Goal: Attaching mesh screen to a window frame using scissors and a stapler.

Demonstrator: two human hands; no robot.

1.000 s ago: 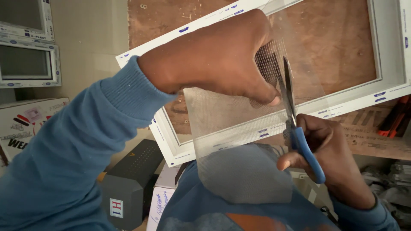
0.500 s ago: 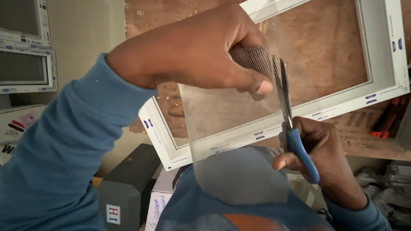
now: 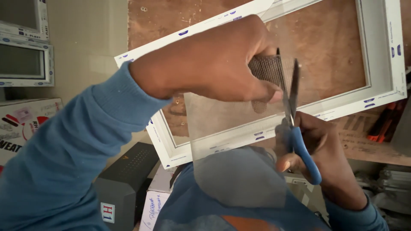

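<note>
My left hand [image 3: 214,64] grips the top of a sheet of fine grey mesh [image 3: 227,141] and holds it up in front of me. My right hand [image 3: 321,145] holds blue-handled scissors [image 3: 295,124], blades pointing up along the mesh's right edge, close to my left fingertips. The blades are nearly together at the mesh. The mesh hangs down over my lap. Behind it lies a white window frame [image 3: 381,47] on a brown wooden board [image 3: 325,47].
A dark grey box [image 3: 124,179] and a white carton [image 3: 152,205] stand below the frame on the left. More white frames [image 3: 25,55] lean at the far left above a printed cardboard box [image 3: 21,128]. Red tools [image 3: 385,122] lie at the right.
The view has shifted a little; my left hand and the mesh sit slightly lower and to the right. The scissors have stayed at the mesh's right edge, blades closer together.
</note>
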